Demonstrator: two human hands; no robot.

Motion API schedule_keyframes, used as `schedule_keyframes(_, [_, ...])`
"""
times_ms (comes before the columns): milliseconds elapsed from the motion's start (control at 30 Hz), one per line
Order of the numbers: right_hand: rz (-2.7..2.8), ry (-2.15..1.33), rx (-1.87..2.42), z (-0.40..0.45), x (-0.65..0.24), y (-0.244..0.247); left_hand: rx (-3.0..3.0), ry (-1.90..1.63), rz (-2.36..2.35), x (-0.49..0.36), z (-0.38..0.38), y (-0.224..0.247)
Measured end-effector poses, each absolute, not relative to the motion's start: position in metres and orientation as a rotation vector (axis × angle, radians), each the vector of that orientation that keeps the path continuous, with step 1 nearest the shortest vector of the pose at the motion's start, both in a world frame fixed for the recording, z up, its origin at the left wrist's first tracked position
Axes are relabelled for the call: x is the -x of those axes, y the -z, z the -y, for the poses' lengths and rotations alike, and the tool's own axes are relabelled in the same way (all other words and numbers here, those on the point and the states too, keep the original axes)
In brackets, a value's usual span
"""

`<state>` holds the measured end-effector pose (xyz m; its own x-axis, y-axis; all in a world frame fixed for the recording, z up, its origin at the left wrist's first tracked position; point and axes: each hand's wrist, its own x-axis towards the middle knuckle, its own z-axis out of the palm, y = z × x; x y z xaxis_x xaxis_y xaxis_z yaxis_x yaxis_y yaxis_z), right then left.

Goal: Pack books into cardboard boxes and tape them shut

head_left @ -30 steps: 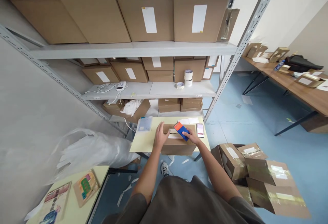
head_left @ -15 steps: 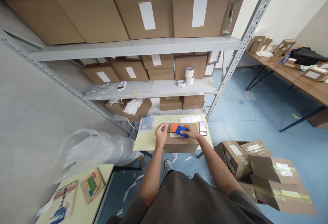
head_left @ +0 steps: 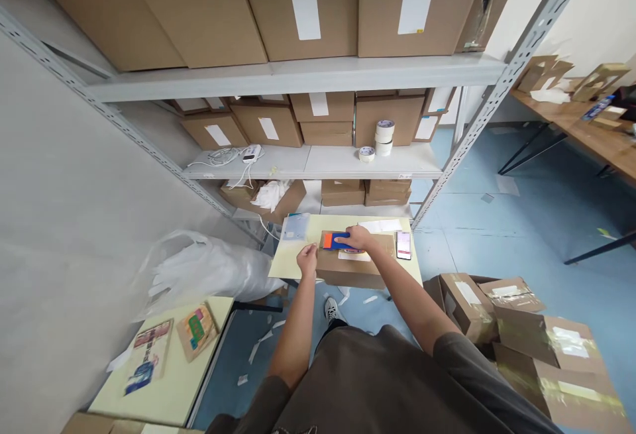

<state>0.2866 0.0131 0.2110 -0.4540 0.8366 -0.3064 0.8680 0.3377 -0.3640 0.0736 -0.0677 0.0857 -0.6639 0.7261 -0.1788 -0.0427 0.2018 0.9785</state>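
A brown cardboard box (head_left: pixel 350 276) with a white label sits at the front of the pale yellow table (head_left: pixel 285 263). My right hand (head_left: pixel 358 238) grips a blue and orange item (head_left: pixel 328 240) over the top of the box, near its far left part. Beside the box's left end is my left hand (head_left: pixel 307 259), its fingers pinched together; what they hold, if anything, is too small to make out. A phone (head_left: pixel 403 246) lies to the right of the box, and a clear plastic sleeve (head_left: pixel 296 227) lies at the table's back left.
Metal shelving (head_left: pixel 298 83) with boxes and tape rolls (head_left: pixel 384 138) rises behind the table. A side table (head_left: pixel 173 381) with two packages stands at the lower left, beside a plastic bag (head_left: pixel 213 268). Cardboard boxes (head_left: pixel 517 328) are piled on the floor at right.
The blue and orange item has moved left and lies more level, with my right hand on it. My left hand has come down to the box's left end. The view has shifted.
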Motion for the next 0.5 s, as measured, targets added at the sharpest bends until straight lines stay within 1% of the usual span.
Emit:
schedule_keyframes(200, [-2.423, 0.678, -1.666, -0.017, -0.254, -0.208, -0.511, -1.406, -1.942, -0.072, 0.058, -0.062])
schedule_keyframes(500, [-2.357, 0.686, -1.726, -0.019, -0.227, -0.208, -0.664, -1.157, -2.047, -0.063, 0.053, -0.049])
